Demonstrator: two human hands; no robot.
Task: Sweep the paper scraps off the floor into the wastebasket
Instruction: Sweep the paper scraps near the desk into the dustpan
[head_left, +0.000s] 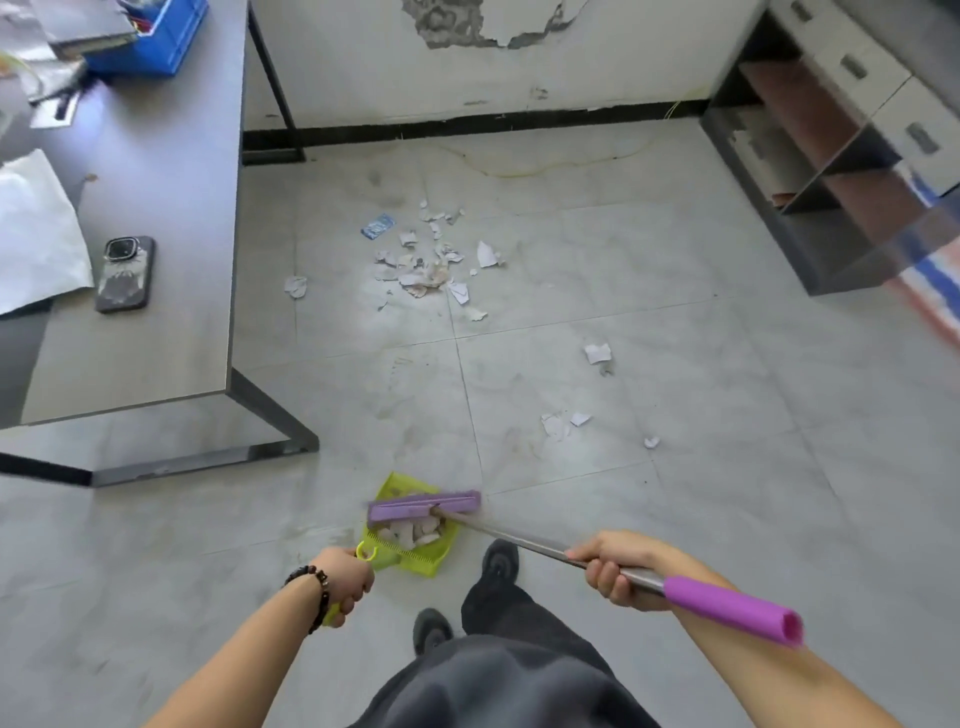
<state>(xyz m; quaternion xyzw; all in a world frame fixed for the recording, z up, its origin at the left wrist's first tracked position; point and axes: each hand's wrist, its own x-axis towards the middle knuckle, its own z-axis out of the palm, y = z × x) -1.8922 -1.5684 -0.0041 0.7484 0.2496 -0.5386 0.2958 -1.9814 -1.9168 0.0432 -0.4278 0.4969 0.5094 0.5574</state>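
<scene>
Clenched on the broom (423, 506) shaft, my right grip (618, 569) pairs with my left grip (345, 579) clutching the dustpan (402, 558) handle; scraps (421, 270) lie mostly beyond the dustpan, some inside, and look light and fluttery, so I'd hold mid-shaft, sweeping gently.

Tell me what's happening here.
A person is sweeping torn white paper scraps off the grey tiled floor. The right hand grips the metal-handled purple broom, its head at the lime-green plastic dustpan held by the left hand. A few scraps lie in the pan; most are scattered ahead. No wastebasket is in view.
</scene>
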